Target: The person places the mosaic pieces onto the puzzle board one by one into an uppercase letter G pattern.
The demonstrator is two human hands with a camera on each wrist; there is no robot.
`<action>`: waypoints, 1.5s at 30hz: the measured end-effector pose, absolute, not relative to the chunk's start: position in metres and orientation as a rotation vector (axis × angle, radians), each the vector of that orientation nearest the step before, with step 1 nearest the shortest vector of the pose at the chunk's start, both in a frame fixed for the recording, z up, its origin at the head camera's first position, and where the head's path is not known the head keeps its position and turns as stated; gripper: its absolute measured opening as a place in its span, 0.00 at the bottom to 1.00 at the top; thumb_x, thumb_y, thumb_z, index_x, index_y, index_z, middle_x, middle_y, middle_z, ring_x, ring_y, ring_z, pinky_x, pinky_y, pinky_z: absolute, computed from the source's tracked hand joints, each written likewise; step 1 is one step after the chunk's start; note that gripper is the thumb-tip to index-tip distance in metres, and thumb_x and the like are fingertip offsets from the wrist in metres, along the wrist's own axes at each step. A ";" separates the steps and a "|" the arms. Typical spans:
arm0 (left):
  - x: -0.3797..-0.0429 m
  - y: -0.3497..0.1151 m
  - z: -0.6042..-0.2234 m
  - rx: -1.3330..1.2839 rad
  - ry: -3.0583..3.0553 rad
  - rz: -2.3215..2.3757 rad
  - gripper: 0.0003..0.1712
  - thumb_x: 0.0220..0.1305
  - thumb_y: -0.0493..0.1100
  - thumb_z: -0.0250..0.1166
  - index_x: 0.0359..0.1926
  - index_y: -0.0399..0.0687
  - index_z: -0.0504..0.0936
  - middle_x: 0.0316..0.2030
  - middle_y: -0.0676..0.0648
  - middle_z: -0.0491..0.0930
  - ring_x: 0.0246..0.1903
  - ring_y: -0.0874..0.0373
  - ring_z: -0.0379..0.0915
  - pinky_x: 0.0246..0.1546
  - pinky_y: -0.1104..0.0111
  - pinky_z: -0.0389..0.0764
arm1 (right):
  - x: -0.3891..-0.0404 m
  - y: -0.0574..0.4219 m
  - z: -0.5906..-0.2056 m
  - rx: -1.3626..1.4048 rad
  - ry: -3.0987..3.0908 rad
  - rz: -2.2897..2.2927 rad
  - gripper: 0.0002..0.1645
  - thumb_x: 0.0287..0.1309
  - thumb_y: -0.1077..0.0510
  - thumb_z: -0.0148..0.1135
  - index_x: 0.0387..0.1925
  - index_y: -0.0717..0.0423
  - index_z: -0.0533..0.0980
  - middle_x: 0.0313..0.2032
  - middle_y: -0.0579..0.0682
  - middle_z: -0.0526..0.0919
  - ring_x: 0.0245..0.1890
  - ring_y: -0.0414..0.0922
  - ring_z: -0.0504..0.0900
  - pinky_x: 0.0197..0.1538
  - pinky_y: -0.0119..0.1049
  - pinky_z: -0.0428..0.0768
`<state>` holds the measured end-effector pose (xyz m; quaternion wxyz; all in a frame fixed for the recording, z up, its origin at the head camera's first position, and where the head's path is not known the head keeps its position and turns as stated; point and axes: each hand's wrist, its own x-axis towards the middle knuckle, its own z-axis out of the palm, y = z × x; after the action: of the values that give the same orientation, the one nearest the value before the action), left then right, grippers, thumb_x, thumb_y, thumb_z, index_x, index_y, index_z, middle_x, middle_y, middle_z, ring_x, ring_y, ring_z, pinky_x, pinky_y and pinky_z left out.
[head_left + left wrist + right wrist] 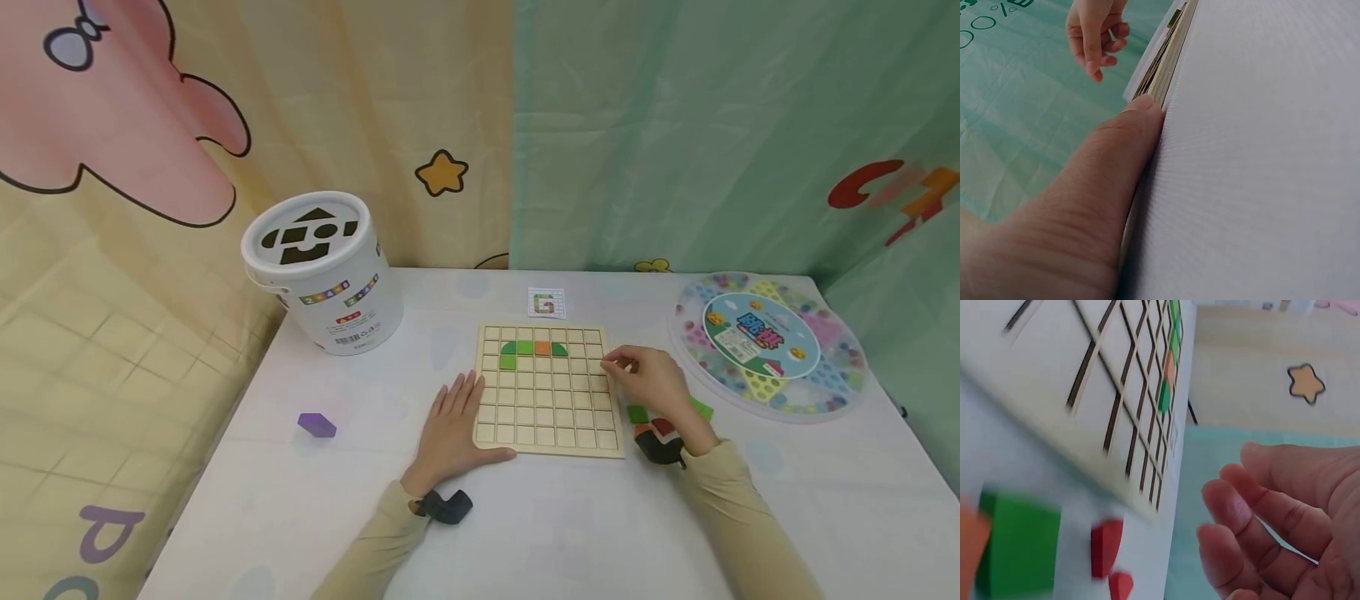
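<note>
A wooden grid board (551, 425) lies on the white table. Along its upper rows sit a green quarter-round block (510, 348), green squares (525, 347), an orange square (542, 348) and a second green quarter-round (559, 350). My left hand (452, 437) rests against the board's lower left corner, fingers straight, with the thumb on the near edge. Over the board's right edge hovers my right hand (651, 379); its fingers are loosely bent, and the right wrist view shows nothing between them. Below it are loose green (1025, 544), red (1106, 547) and orange (971, 544) blocks, partly hidden in the head view.
A small card (546, 303) with a coloured grid pattern lies behind the board. At the back left stands a white bucket (348, 308) with shaped holes in its lid. A purple block (317, 425) lies at left, a round flat game box (765, 342) at right.
</note>
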<state>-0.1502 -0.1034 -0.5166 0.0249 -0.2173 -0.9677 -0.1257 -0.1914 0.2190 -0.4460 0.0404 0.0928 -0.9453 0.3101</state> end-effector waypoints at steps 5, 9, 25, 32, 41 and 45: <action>-0.150 -0.105 -0.517 -0.660 -2.993 -0.382 0.68 0.44 0.81 0.56 0.74 0.42 0.46 0.73 0.44 0.42 0.72 0.52 0.32 0.69 0.59 0.35 | -0.178 0.249 -0.440 0.164 -2.955 0.893 0.14 0.60 0.50 0.63 0.37 0.57 0.82 0.24 0.46 0.81 0.23 0.44 0.74 0.20 0.36 0.70; -0.150 -0.106 -0.517 -0.652 -2.999 -0.380 0.68 0.44 0.81 0.56 0.74 0.42 0.45 0.73 0.44 0.42 0.72 0.53 0.31 0.69 0.59 0.35 | -0.168 0.267 -0.437 0.095 -3.010 0.867 0.16 0.58 0.50 0.64 0.38 0.60 0.82 0.28 0.50 0.81 0.22 0.44 0.74 0.21 0.36 0.71; -0.153 -0.108 -0.524 -0.668 -2.948 -0.378 0.69 0.44 0.82 0.54 0.74 0.42 0.47 0.73 0.43 0.44 0.72 0.52 0.33 0.69 0.58 0.38 | -0.156 0.290 -0.445 -0.097 -3.119 0.673 0.23 0.49 0.47 0.71 0.37 0.64 0.82 0.32 0.58 0.82 0.29 0.51 0.77 0.24 0.40 0.71; -0.152 -0.107 -0.522 -0.681 -2.959 -0.407 0.69 0.44 0.82 0.56 0.74 0.41 0.46 0.73 0.43 0.44 0.72 0.51 0.33 0.69 0.57 0.37 | -0.157 0.293 -0.447 -0.121 -3.132 0.670 0.22 0.50 0.47 0.70 0.36 0.64 0.82 0.32 0.58 0.82 0.29 0.52 0.76 0.25 0.42 0.71; -0.152 -0.105 -0.521 -0.666 -2.995 -0.382 0.69 0.44 0.81 0.56 0.74 0.43 0.44 0.74 0.45 0.41 0.72 0.53 0.30 0.69 0.59 0.34 | -0.166 0.282 -0.447 -0.091 -3.165 0.730 0.20 0.51 0.50 0.69 0.37 0.63 0.81 0.31 0.55 0.83 0.26 0.47 0.74 0.26 0.39 0.70; -0.152 -0.105 -0.521 -0.667 -2.996 -0.385 0.69 0.44 0.81 0.56 0.74 0.43 0.44 0.74 0.45 0.41 0.72 0.53 0.30 0.69 0.59 0.33 | -0.168 0.279 -0.448 -0.081 -3.182 0.742 0.20 0.52 0.50 0.68 0.39 0.63 0.81 0.29 0.51 0.82 0.24 0.45 0.73 0.26 0.37 0.70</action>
<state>-0.1518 -0.1050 -0.5212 0.0240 -0.2156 -0.9682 -0.1245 -0.1676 0.2788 -0.4475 -0.0635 -0.0247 -0.9716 0.2266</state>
